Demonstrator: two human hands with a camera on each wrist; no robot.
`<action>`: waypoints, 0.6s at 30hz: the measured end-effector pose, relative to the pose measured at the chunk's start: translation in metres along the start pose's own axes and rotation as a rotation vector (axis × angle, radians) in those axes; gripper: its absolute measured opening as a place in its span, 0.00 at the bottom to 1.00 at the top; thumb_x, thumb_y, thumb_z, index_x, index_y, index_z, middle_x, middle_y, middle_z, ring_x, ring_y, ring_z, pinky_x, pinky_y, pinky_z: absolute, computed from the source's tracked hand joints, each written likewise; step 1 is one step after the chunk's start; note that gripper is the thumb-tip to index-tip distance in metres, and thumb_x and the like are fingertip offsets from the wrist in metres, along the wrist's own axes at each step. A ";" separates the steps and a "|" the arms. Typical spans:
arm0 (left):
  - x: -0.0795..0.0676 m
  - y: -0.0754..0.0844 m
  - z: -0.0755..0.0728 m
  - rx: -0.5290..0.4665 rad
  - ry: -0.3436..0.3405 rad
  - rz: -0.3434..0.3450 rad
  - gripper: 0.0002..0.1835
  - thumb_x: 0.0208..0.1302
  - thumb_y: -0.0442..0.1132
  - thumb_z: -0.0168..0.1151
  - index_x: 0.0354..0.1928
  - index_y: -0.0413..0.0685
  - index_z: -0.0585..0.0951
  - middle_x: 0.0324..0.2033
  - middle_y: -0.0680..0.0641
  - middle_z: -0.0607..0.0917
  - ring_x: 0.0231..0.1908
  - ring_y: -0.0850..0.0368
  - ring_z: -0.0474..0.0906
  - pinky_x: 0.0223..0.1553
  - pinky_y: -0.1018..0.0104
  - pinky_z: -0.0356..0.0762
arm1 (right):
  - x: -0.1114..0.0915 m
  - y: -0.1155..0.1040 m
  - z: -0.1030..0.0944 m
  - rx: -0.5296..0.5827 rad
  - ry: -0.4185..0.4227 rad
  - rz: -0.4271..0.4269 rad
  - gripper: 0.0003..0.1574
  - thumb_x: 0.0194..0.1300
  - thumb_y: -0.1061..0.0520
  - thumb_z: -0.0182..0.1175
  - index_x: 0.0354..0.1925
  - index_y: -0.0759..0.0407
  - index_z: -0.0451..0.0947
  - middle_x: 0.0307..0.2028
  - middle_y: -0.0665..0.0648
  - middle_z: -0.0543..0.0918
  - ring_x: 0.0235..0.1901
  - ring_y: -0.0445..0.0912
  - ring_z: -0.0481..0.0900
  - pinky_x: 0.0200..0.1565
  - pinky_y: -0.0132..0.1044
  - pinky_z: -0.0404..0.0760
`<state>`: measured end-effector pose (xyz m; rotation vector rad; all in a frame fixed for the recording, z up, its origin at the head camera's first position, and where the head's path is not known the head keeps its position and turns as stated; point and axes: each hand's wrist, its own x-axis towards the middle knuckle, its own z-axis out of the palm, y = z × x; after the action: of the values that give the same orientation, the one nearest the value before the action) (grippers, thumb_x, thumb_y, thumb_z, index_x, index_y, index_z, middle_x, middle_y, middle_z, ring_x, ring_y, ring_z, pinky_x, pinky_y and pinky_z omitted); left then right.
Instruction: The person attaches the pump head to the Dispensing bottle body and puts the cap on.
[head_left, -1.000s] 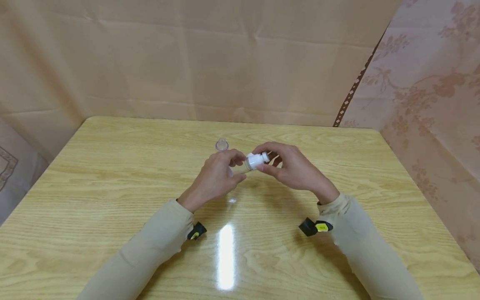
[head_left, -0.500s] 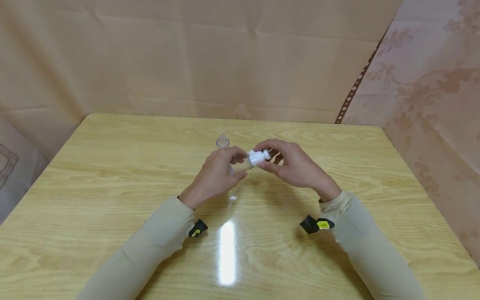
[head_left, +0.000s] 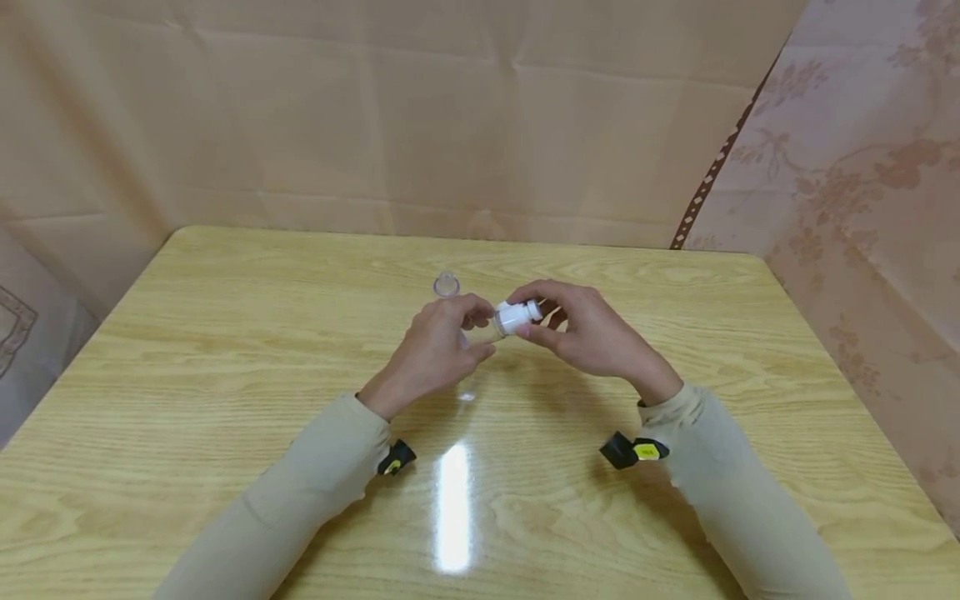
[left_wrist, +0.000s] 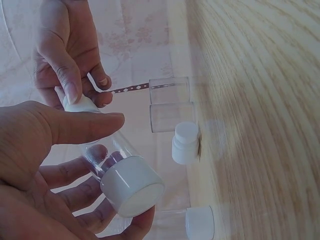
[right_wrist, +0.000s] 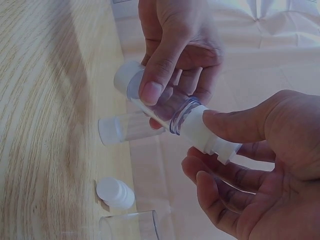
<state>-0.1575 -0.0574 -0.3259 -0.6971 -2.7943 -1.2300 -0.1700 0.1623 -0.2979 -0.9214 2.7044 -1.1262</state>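
The bottle [left_wrist: 122,147] is held in the air above the table [head_left: 225,333], about midway between its left and right edges, well short of the far edge. Its long axis runs across between the hands, tilted, with the white pump [right_wrist: 200,131] raised toward the right and the white base [left_wrist: 132,187] lower toward the left. The pump end therefore lies nearer the right hand [head_left: 588,329], whose thumb and forefinger pinch it; the left hand [head_left: 431,346] curls thumb and fingers round the clear body. A ridged ring shows at the join; whether the pump sits fully home I cannot tell. Beyond, toward the table's far edge, a small white piece [left_wrist: 185,142] stands between a second bottle [right_wrist: 127,127], upright on its base, and two clear cylinders [left_wrist: 172,118].
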 end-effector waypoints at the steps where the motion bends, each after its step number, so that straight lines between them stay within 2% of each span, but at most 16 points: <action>1: 0.000 0.000 0.000 -0.002 -0.001 -0.001 0.20 0.59 0.32 0.74 0.54 0.38 0.82 0.45 0.40 0.86 0.48 0.42 0.82 0.49 0.52 0.81 | 0.000 0.000 0.000 0.000 0.001 -0.001 0.19 0.68 0.63 0.66 0.56 0.61 0.80 0.46 0.56 0.84 0.41 0.49 0.79 0.45 0.46 0.82; 10: 0.000 0.002 0.001 -0.013 0.001 -0.008 0.20 0.59 0.32 0.74 0.53 0.39 0.82 0.45 0.40 0.86 0.47 0.42 0.82 0.49 0.52 0.80 | -0.001 -0.001 0.000 0.000 -0.002 0.010 0.18 0.69 0.63 0.66 0.56 0.61 0.80 0.44 0.55 0.84 0.41 0.48 0.80 0.45 0.46 0.82; 18: 0.000 0.000 -0.001 0.001 0.019 0.015 0.19 0.59 0.32 0.75 0.53 0.39 0.83 0.43 0.42 0.86 0.46 0.42 0.82 0.48 0.52 0.81 | 0.001 -0.002 0.000 0.004 0.006 0.009 0.17 0.69 0.62 0.66 0.55 0.60 0.80 0.41 0.55 0.84 0.39 0.48 0.79 0.43 0.46 0.81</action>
<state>-0.1571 -0.0580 -0.3252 -0.7005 -2.7692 -1.2258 -0.1700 0.1601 -0.2966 -0.9056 2.7072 -1.1345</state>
